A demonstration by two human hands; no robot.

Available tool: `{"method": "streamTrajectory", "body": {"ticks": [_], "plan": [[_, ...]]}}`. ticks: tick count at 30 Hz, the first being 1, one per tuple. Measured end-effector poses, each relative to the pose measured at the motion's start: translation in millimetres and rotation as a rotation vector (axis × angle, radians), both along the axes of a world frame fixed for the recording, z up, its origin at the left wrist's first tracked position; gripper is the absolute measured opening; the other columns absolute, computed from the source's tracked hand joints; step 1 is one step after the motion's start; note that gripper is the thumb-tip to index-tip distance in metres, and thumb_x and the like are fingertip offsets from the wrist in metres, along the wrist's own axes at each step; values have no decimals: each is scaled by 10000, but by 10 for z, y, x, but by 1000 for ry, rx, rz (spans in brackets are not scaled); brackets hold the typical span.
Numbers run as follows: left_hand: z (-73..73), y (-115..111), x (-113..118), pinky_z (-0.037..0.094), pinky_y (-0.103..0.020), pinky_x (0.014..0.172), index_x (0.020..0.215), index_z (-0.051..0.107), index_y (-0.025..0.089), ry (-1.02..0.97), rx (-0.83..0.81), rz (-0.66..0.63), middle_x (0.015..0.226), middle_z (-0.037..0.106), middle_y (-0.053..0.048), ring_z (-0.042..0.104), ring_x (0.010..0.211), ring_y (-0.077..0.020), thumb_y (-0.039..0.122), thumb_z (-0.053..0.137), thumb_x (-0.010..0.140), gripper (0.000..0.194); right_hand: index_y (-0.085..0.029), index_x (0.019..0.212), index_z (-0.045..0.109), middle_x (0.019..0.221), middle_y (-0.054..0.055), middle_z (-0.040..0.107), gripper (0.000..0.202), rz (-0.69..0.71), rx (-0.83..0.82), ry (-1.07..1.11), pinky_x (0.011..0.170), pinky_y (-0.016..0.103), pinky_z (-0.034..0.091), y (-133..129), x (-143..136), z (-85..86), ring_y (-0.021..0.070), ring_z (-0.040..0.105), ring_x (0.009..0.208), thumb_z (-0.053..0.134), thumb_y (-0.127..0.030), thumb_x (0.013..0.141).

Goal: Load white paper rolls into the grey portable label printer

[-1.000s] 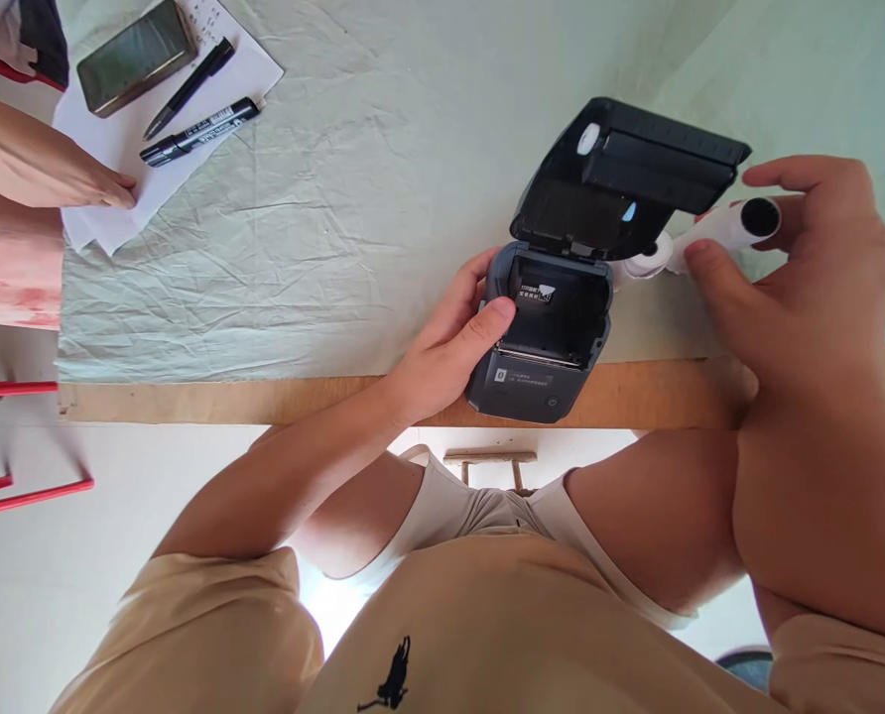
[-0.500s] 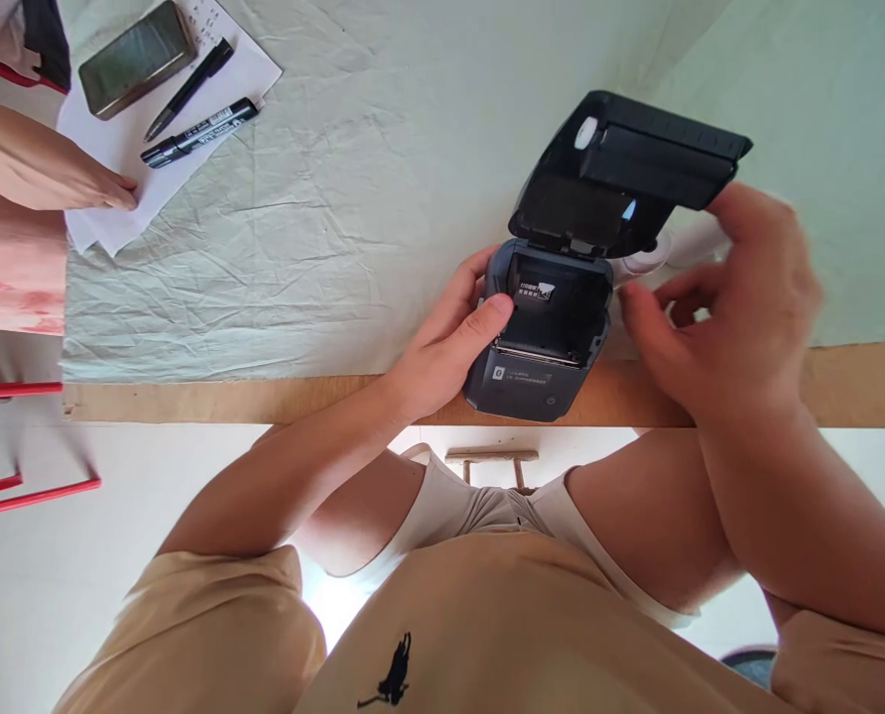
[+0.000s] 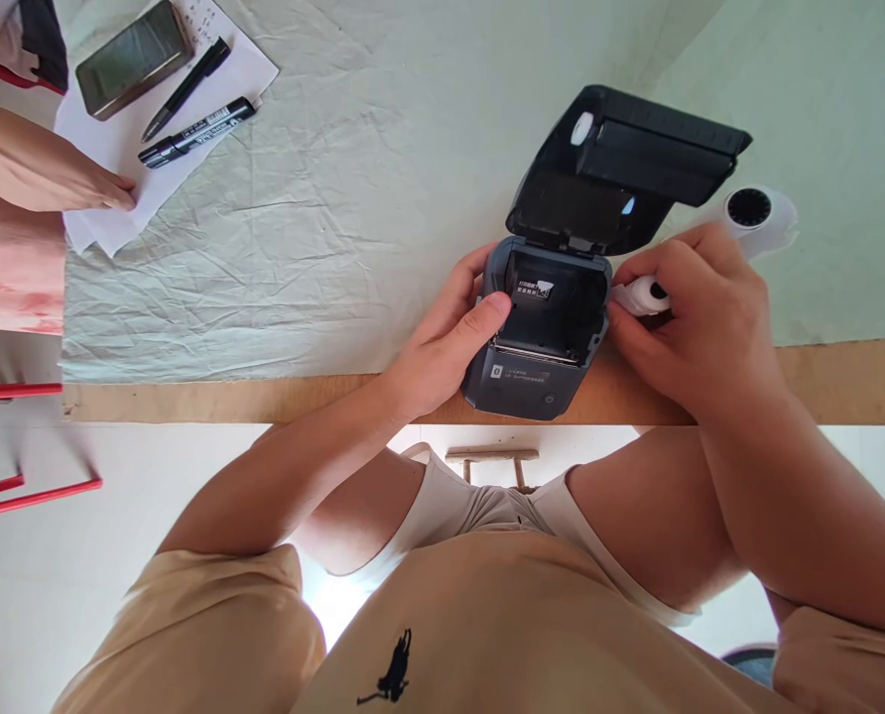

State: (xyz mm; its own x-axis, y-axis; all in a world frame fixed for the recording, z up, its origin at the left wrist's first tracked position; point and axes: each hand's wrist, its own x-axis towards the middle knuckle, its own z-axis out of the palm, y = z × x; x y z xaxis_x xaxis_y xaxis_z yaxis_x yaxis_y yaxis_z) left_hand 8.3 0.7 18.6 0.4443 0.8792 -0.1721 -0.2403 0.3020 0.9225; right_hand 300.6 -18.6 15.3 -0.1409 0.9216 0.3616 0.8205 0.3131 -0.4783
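Observation:
A dark portable printer point(image 3: 536, 332) lies at the table's front edge, its black lid point(image 3: 628, 164) swung up and its compartment bare inside. My left hand point(image 3: 453, 342) grips the printer's left side, thumb over the rim. At the printer's right, my right hand point(image 3: 699, 312) has its thumb and fingers closed round a small white paper roll point(image 3: 645, 296). A larger white roll point(image 3: 774, 223) with a dark core lies just beyond that hand.
At the upper left, a phone point(image 3: 134, 59), a black pen point(image 3: 186, 89) and a black marker point(image 3: 196, 133) rest on white paper point(image 3: 115, 169). Another person's hand point(image 3: 104, 188) touches the paper. A greenish cloth point(image 3: 323, 228) covers the table, with its wooden edge point(image 3: 226, 400) towards me.
My right hand has moved from beside the lid's corner down and inward, and has closed on the small white roll. The larger roll now shows behind it. My left hand has stayed on the printer.

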Motion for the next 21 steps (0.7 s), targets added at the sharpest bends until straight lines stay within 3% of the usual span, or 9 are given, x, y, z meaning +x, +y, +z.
{"method": "streamTrajectory", "body": {"ticks": [4, 7, 11, 15, 18, 21], "plan": [[-24, 5, -16, 761, -516, 1217, 1665, 666, 334, 15, 9, -20, 1580, 890, -80, 860, 1540, -389, 881, 866, 1093, 817, -359, 1369, 803, 1219, 68, 811, 214, 91, 16, -10, 903, 429, 697, -17, 45, 8, 290, 825, 1100, 802, -376, 1155], [-28, 7, -14, 765, -522, 1217, 1654, 666, 337, 16, 12, -4, 1569, 892, -78, 862, 1543, -392, 876, 864, 1097, 800, -377, 1497, 736, 1367, 60, 862, 359, 120, 9, 37, 1007, 468, 732, -41, 71, 22, 317, 862, 1215, 801, -319, 1149], [-9, 2, -6, 769, -531, 1206, 1630, 691, 330, 15, 20, -17, 1562, 896, -82, 867, 1533, -399, 881, 864, 1095, 787, -371, 1555, 738, 1407, 74, 852, 471, 186, 3, 85, 966, 463, 736, -37, 51, -26, 326, 870, 1227, 810, -264, 1102], [1, -6, -5, 768, -531, 1199, 1628, 701, 328, -1, 16, -20, 1588, 892, -79, 871, 1514, -393, 853, 862, 1111, 755, -400, 1574, 769, 1379, 79, 825, 479, 168, 70, 10, 949, 458, 744, 4, 104, -68, 311, 869, 1213, 790, -257, 1117], [-18, -13, -7, 765, -533, 1221, 1638, 697, 326, -22, 14, -9, 1609, 885, -76, 866, 1530, -389, 826, 866, 1121, 739, -433, 1637, 765, 1330, 57, 862, 515, 142, 18, 20, 935, 492, 762, -58, 170, 70, 308, 878, 1131, 854, -345, 1138], [-49, -24, -8, 757, -545, 1279, 1653, 686, 335, -51, 19, -4, 1604, 882, -66, 845, 1579, -394, 794, 907, 1100, 752, -476, 1693, 775, 1336, 62, 870, 617, 13, -2, 160, 878, 543, 775, -213, 162, 327, 347, 903, 1104, 978, -458, 1110]]}}
